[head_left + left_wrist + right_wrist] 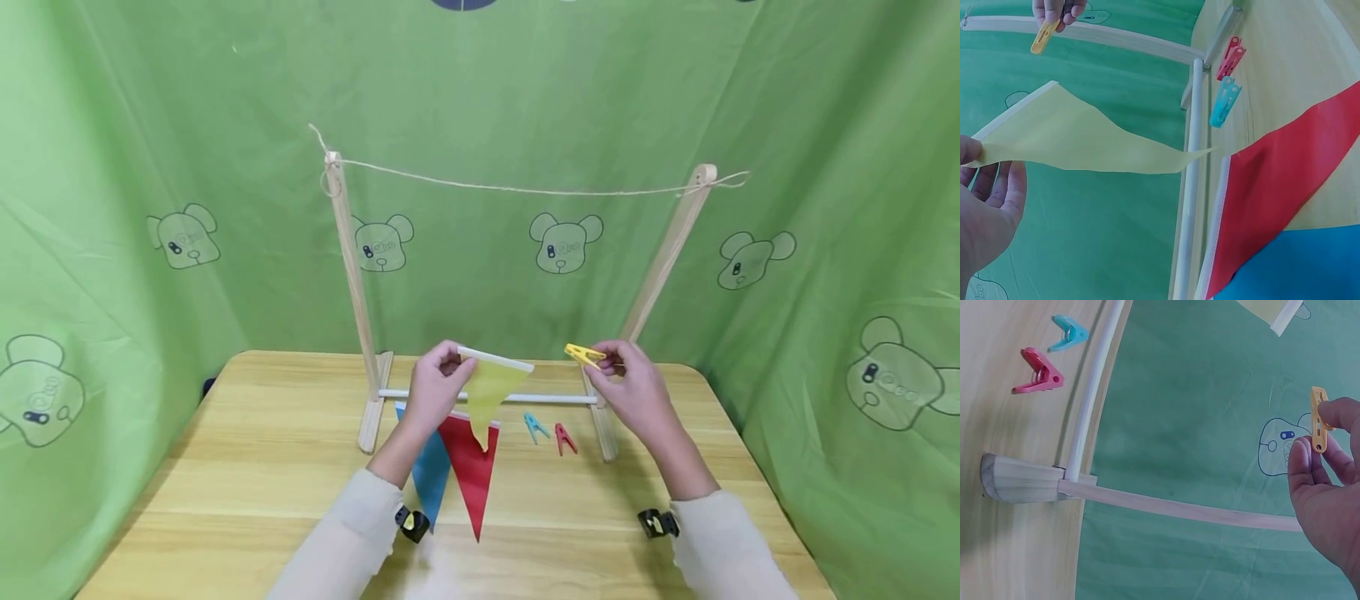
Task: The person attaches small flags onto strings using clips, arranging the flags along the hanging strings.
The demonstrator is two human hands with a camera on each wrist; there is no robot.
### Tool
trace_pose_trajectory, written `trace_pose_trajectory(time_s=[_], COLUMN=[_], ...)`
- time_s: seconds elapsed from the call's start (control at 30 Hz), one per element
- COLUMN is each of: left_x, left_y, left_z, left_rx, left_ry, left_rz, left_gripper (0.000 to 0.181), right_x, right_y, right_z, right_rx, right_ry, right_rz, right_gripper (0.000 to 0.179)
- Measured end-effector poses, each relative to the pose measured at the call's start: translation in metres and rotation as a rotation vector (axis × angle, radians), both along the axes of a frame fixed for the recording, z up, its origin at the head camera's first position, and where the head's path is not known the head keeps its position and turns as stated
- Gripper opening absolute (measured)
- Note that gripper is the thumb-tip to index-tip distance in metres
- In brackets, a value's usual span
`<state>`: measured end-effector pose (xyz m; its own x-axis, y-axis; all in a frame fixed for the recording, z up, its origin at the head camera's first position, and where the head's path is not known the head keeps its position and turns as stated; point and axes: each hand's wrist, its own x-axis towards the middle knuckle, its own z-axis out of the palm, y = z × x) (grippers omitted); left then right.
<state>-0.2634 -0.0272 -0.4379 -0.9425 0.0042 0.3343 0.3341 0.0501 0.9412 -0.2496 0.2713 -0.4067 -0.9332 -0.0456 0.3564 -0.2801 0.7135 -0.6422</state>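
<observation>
My left hand [435,385] pinches a yellow triangular pennant [491,387] at the left end of its white top strip, and the point hangs down. In my right hand [630,385] is a yellow clothespin [584,356], held between thumb and fingers to the right of the pennant. Both hands are raised above the table, below the string [517,188]. Under the left hand lie a red pennant [472,467] and a blue pennant [431,475], the red partly over the blue. A blue clothespin [536,427] and a red clothespin [566,439] lie on the table between the hands.
A wooden stand has a left post [351,275] and a right post [667,250], with the string tied between their tops. A white rod [555,399] joins their feet low over the wooden table [247,467]. Green printed curtains [480,100] surround the table.
</observation>
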Motion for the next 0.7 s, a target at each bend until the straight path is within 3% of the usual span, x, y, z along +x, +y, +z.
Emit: trace_pose_trajectory(time_s=[0.7], left_x=[-0.012], left_y=[0.005], left_z=[0.015], left_rx=[-0.012], left_ry=[0.024], left_rz=[-0.003], left_gripper=[0.009], right_x=[-0.01], right_y=[0.001], right_z=[0.023], right_rx=[0.019], right_ry=[0.057], right_rz=[0.009], right_gripper=[0.033])
